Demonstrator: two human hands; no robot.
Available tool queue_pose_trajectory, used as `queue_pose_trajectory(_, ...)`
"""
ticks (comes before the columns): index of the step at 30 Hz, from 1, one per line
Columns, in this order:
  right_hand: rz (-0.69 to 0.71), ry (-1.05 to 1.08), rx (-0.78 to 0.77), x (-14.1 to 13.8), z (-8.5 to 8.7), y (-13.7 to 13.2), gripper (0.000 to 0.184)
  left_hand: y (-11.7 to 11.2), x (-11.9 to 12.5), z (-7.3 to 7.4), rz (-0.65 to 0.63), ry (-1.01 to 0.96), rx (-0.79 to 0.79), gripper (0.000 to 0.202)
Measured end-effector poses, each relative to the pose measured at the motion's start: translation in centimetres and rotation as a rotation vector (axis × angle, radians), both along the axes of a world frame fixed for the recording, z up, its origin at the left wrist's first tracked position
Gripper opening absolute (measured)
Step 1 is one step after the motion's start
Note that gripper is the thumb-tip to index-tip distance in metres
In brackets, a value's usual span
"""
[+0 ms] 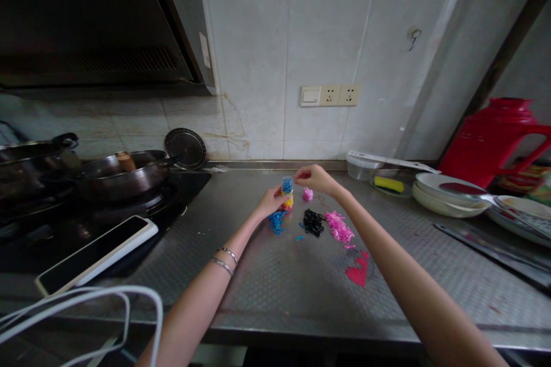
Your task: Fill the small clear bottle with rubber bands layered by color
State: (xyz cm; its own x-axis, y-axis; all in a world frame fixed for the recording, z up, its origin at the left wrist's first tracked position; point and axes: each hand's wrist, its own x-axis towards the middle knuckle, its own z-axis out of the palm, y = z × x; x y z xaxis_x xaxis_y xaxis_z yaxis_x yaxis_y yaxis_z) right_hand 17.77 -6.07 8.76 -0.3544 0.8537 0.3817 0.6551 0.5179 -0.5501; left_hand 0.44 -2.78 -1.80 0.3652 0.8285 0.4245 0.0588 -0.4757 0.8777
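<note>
My left hand (272, 202) is wrapped round a small clear bottle (287, 186) standing on the metal counter. Blue bits show at its top, with yellow and red ones lower down. Just right of the bottle's mouth is my right hand (316, 178), its fingers pinched together; whatever they hold is too small to make out. A pink lid-like piece (307, 194) sits below that hand. In front of the bottle lie loose piles of small bands or strips: blue (276, 222), black (313, 222) and pink (339, 227). Nearer me is a torn-looking red piece (358, 269).
To the left are a stove with a pan (123, 175), a pot (32, 169) and a white-edged device (97, 255) with a cable. On the right stand bowls (447, 200), a yellow sponge (388, 184), a red thermos (491, 140) and a knife (495, 255).
</note>
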Motion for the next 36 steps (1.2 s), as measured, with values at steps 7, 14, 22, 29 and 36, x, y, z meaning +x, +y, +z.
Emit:
queue_pose_trajectory(7, 0.112, -0.217, -0.116, 0.5, -6.7, -2.6, 0.019, 0.4, 0.0, -0.4, 0.014, 0.006, 0.020, 0.032)
queue_pose_trajectory(14, 0.025, -0.505, -0.103, -0.6, -7.4, -3.8, 0.014, 0.6, 0.0, -0.5, 0.010, -0.004, -0.006, 0.034)
queue_pose_trajectory(22, 0.058, -0.422, -0.098, -0.9, -7.9, -3.8, 0.023, 0.7, 0.0, -0.7, 0.011, 0.005, 0.002, 0.034)
queue_pose_trajectory(29, 0.265, -0.207, -0.191, -0.7, -7.0, -4.1, 0.034, 0.8, 0.0, -0.8, -0.009, 0.005, 0.007, 0.034)
queue_pose_trajectory(36, 0.245, -0.404, -0.257, -0.7, -7.2, -5.0, 0.030, 0.5, 0.0, -0.5, -0.016, -0.014, 0.006, 0.033)
